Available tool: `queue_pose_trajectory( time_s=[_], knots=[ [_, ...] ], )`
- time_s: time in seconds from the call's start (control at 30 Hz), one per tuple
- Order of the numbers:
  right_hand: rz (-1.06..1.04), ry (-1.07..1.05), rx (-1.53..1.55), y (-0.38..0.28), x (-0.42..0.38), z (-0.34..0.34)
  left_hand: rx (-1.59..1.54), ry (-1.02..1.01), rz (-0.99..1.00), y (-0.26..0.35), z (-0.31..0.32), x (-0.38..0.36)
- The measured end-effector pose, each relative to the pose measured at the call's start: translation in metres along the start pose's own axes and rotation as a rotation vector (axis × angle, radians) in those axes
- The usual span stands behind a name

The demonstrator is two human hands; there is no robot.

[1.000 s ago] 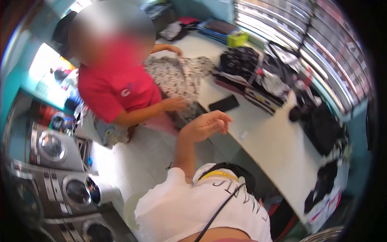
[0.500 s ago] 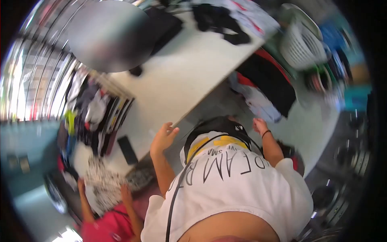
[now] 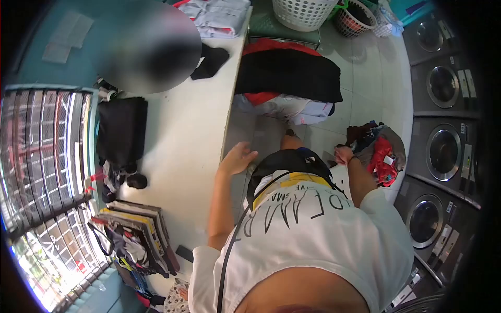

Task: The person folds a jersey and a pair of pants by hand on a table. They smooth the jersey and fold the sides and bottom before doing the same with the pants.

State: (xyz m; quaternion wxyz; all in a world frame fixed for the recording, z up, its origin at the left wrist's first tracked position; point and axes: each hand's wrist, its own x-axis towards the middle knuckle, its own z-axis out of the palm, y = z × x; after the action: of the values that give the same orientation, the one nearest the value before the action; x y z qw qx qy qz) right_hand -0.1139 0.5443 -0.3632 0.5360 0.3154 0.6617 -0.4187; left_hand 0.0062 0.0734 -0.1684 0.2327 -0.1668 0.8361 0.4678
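Observation:
My left hand [image 3: 239,158] is held at the front edge of the long white table [image 3: 182,151], fingers loosely bent and apart, with nothing in it. My right hand [image 3: 343,155], a dark band at its wrist, hangs low with fingers curled in; nothing shows in them. Right beside it is a heap of clothes [image 3: 386,156] in brown, dark and red. Ahead between the hands, a folded black cloth [image 3: 289,75] lies draped over red and pale clothes [image 3: 308,111]. On the far table end are folded pale garments [image 3: 222,18] and a black garment [image 3: 210,61].
Front-loading machines [image 3: 442,151] line the right side. A white laundry basket [image 3: 304,13] and a brown basket [image 3: 355,20] stand ahead. Folded black cloth [image 3: 122,125], a row of upright folded clothes [image 3: 141,235] and a phone [image 3: 185,253] lie on the table. A blurred patch hides the upper left.
My view has swung to the right, bringing the machines and the clothes heap into fuller sight. The co-worker in pink has mostly left the frame. My right hand now hangs beside the heap.

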Motion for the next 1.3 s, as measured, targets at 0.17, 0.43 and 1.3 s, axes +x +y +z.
queue_pose_trajectory(
  time_s=[0.17, 0.43, 1.3],
  knots=[
    [-0.057, 0.180, 0.057, -0.138, 0.025, 0.010, -0.095, 0.118, -0.145, -0.007, 0.049, 0.070],
    [0.352, 0.506, 0.618, -0.253, 0.144, -0.022, 0.013, -0.202, -0.551, -0.074, 0.143, 0.064],
    [-1.582, -0.501, -0.544, -0.340, -0.213, 0.102, -0.232, 0.865, 0.022, 0.142, -0.026, 0.119]
  ],
)
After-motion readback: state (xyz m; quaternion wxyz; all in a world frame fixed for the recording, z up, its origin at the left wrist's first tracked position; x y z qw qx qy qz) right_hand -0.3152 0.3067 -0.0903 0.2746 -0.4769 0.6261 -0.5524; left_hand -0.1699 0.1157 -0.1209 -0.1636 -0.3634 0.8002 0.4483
